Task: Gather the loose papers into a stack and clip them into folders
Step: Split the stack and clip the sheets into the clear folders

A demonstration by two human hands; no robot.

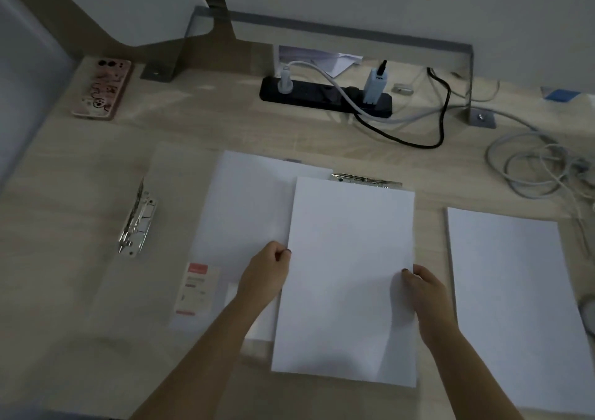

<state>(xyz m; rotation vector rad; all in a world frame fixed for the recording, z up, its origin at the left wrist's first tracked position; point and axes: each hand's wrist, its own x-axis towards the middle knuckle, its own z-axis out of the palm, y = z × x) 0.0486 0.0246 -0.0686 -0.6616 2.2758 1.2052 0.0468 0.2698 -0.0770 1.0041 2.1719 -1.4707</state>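
With the left hand (269, 266) and right hand (421, 286) pinching the paper stack (349, 278) by its sides, square its edges before sliding it under the clip (365, 180) just beyond.

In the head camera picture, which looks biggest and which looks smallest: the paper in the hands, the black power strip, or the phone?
1. The paper stack, held by the left hand and right hand, looks biggest, partly because it is nearest the camera.
2. The power strip.
3. The phone looks smallest, though it is close to the strip.
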